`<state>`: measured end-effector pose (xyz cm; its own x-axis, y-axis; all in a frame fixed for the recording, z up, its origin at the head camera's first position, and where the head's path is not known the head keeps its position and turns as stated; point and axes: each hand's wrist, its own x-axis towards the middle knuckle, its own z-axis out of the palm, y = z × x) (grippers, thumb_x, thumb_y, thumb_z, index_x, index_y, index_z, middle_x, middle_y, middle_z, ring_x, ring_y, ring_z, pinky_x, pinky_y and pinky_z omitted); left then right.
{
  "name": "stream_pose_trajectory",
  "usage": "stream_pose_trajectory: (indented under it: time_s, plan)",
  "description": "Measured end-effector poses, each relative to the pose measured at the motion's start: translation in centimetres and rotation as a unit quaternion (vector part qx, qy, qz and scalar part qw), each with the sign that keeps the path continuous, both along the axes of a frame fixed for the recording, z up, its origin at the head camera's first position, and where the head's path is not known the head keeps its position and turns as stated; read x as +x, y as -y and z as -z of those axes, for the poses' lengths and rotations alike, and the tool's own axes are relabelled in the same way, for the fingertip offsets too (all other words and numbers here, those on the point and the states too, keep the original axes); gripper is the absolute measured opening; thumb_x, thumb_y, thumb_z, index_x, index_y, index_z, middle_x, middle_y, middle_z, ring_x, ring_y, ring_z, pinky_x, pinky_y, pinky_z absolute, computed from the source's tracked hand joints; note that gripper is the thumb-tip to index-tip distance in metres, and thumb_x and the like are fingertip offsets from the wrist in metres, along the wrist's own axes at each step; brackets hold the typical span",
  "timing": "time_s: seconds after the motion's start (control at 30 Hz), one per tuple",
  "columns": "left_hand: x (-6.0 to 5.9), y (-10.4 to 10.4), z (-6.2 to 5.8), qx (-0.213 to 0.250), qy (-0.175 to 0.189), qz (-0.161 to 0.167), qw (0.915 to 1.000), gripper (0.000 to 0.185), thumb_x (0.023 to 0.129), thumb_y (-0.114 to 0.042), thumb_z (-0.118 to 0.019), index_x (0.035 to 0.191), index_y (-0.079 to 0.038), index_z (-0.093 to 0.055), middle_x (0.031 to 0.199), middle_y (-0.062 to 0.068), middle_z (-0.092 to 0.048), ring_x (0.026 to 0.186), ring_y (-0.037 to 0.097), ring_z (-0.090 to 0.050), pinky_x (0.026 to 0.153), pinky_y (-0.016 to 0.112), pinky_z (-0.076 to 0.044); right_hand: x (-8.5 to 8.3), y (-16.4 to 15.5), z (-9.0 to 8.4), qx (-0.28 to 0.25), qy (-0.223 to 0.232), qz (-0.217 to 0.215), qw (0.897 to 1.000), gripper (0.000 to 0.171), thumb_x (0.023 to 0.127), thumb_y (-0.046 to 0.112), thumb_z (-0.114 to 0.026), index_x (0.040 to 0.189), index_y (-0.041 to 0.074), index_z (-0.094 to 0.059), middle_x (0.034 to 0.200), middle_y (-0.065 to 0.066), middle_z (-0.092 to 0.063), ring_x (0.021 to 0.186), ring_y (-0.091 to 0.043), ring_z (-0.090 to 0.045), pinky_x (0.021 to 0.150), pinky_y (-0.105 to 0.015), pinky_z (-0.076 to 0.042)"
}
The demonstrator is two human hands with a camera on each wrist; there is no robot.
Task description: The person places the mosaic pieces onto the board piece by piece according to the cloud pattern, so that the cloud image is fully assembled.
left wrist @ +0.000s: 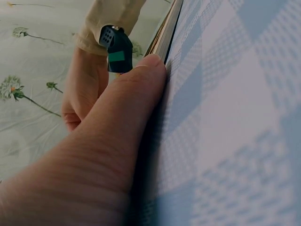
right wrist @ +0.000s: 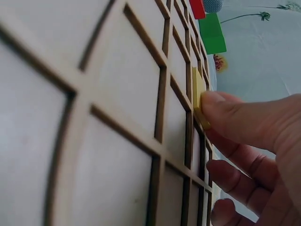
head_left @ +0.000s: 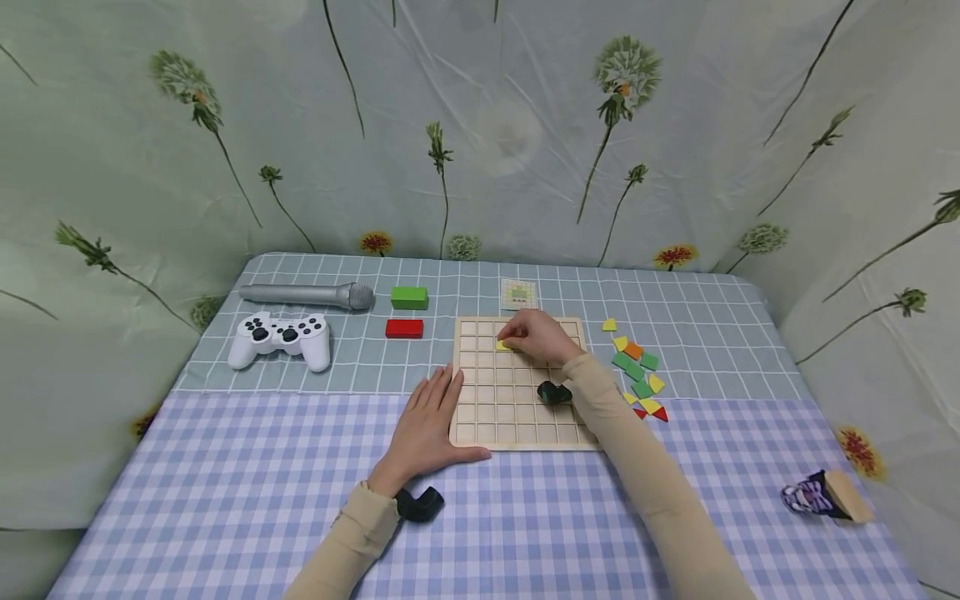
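Note:
A square wooden grid board lies in the middle of the table. My right hand is over its upper part and pinches a yellow tile between thumb and fingers, at one of the cells. The tile looks slightly tilted against the grid ridges in the right wrist view. At the board's lower left corner rests my left hand, its fingers straight along the left side and its thumb along the front edge. The left wrist view shows that thumb touching the board's edge.
Loose tiles in yellow, green, orange and red lie right of the board. A patterned card sits behind it. Further left are a green block, a red block, a microphone and a white game controller. A small pouch-like object lies far right.

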<state>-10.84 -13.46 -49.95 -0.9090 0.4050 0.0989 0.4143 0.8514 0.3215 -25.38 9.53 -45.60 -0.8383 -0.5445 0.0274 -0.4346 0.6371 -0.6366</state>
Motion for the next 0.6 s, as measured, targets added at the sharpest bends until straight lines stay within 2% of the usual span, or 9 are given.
stream_pose_trajectory:
  time_s: [0.13, 0.3, 0.4, 0.6]
  plan:
    - [0.0, 0.0, 0.0, 0.001, -0.003, 0.001, 1.0, 0.122, 0.067, -0.084, -0.053, 0.152, -0.006, -0.013, 0.157, 0.011, -0.01, 0.143, 0.022, -0.004, 0.115, 0.035, -0.001, 0.4, -0.3, -0.2, -0.002, -0.001, 0.02, 1.0, 0.009, 0.086, 0.014, -0.072, 0.093, 0.011, -0.076, 0.09, 0.002, -0.065, 0.073, -0.013, -0.054, 0.065, -0.031, -0.047]
    - [0.0, 0.0, 0.0, 0.004, -0.008, 0.003, 1.0, 0.122, 0.067, -0.084, -0.053, 0.152, -0.005, -0.015, 0.157, 0.013, -0.012, 0.143, 0.024, -0.006, 0.115, 0.037, -0.003, 0.8, -0.9, -0.3, -0.015, -0.014, -0.005, 1.0, 0.013, 0.085, 0.013, -0.072, 0.097, 0.009, -0.075, 0.093, 0.0, -0.066, 0.081, -0.016, -0.054, 0.071, -0.033, -0.047]
    - [0.0, 0.0, 0.0, 0.01, -0.009, 0.005, 0.9999, 0.122, 0.067, -0.084, -0.052, 0.152, -0.005, -0.016, 0.156, 0.013, -0.012, 0.143, 0.024, -0.007, 0.115, 0.038, -0.003, 1.0, -1.5, -0.1, -0.028, -0.014, -0.007, 0.999, 0.016, 0.087, 0.014, -0.071, 0.101, 0.008, -0.073, 0.095, -0.001, -0.064, 0.081, -0.017, -0.053, 0.07, -0.033, -0.046]
    - [0.1, -0.1, 0.2, 0.008, -0.012, 0.005, 0.9999, 0.122, 0.067, -0.086, -0.05, 0.152, -0.006, -0.014, 0.157, 0.013, -0.011, 0.143, 0.024, -0.006, 0.115, 0.036, -0.002, 2.3, -5.0, -0.6, -0.073, -0.022, 0.074, 0.994, 0.019, 0.09, 0.017, -0.067, 0.104, 0.005, -0.072, 0.094, -0.006, -0.064, 0.076, -0.02, -0.054, 0.062, -0.033, -0.045]
